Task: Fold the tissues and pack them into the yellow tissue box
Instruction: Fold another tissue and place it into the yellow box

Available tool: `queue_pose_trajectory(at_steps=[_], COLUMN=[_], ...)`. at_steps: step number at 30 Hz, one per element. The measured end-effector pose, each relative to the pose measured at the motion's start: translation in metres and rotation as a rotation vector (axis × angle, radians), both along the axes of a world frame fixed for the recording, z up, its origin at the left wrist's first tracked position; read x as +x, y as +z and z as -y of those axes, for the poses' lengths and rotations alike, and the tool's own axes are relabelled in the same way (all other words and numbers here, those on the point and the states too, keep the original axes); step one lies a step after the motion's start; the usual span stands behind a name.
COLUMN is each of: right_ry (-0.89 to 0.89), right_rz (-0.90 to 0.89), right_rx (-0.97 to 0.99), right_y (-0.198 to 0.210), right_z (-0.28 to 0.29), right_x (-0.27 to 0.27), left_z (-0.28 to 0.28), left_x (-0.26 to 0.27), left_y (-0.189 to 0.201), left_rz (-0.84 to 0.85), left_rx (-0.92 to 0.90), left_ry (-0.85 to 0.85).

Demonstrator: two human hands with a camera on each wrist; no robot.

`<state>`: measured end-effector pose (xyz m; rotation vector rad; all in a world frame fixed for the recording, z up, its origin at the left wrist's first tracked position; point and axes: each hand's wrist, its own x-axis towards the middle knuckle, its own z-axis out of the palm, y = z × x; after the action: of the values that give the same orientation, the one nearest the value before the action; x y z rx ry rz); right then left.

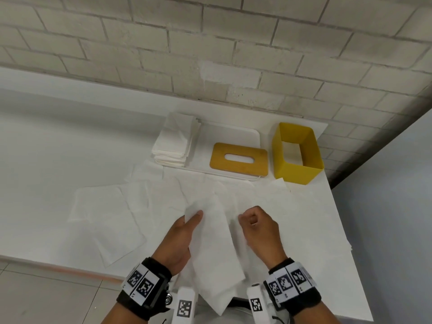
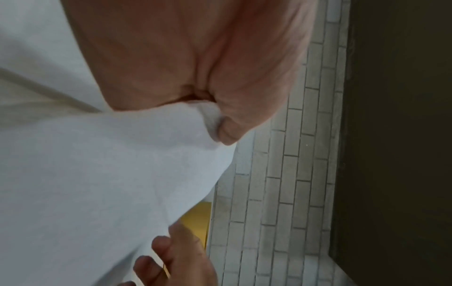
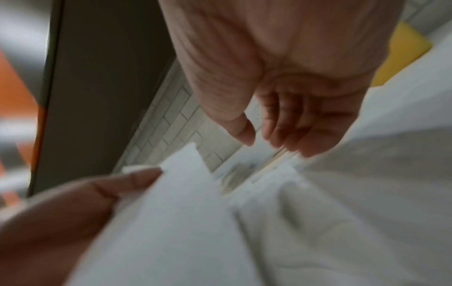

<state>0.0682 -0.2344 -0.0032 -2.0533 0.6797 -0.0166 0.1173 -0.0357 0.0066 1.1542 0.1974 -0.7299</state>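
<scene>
My left hand [image 1: 195,217] pinches a white tissue [image 1: 215,249] near its top left corner, thumb on top; the sheet hangs down toward me above the table. The left wrist view shows that thumb [image 2: 227,133] pressed into the tissue [image 2: 110,183]. My right hand [image 1: 251,219] hovers just right of the sheet with fingers loosely curled. In the right wrist view its fingers [image 3: 288,131] hold nothing. The yellow tissue box [image 1: 297,174] stands open-topped at the back right. Its wooden lid [image 1: 238,160] with an oval slot lies to the left of it.
A stack of folded tissues [image 1: 175,139] sits on a white tray [image 1: 233,134] at the back centre. Several loose unfolded tissues [image 1: 100,206] cover the white table. The table's right edge [image 1: 346,230] is close to my right hand. A brick wall stands behind.
</scene>
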Motion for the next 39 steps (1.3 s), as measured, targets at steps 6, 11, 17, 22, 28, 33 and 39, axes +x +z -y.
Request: queue_pose_trajectory(at_steps=[6,11,17,22,28,33,39], right_ry=[0.153,0.16,0.101,0.141,0.251,0.159,0.108], right_rz=[-0.247,-0.239,0.054,0.399,0.161,0.171,0.267], right_rx=[-0.425,-0.505,-0.261,0.674,0.203,0.156,0.104], right_y=[-0.032,-0.033,0.007,0.087,0.073,0.061,0.067], right_z=[0.005,0.013,0.017,-0.005,-0.027,-0.031,-0.044], right_x=[0.019,0.022,0.011,-0.009,-0.018,-0.023,-0.025], left_z=[-0.01,-0.017,-0.02,-0.017,-0.008,-0.01,-0.008], left_x=[-0.004,-0.006,-0.005,0.0,-0.004,-0.005,-0.016], left_y=[0.003,0.001,0.003,0.008,0.025,0.037,0.043], left_rz=[-0.006,-0.01,-0.023,-0.056,0.002,0.044,0.103], left_rx=[0.04,0.065,0.057,-0.012,-0.155,-0.224,-0.225], left_ry=[0.015,0.05,0.068,0.079,0.024,0.034,0.019])
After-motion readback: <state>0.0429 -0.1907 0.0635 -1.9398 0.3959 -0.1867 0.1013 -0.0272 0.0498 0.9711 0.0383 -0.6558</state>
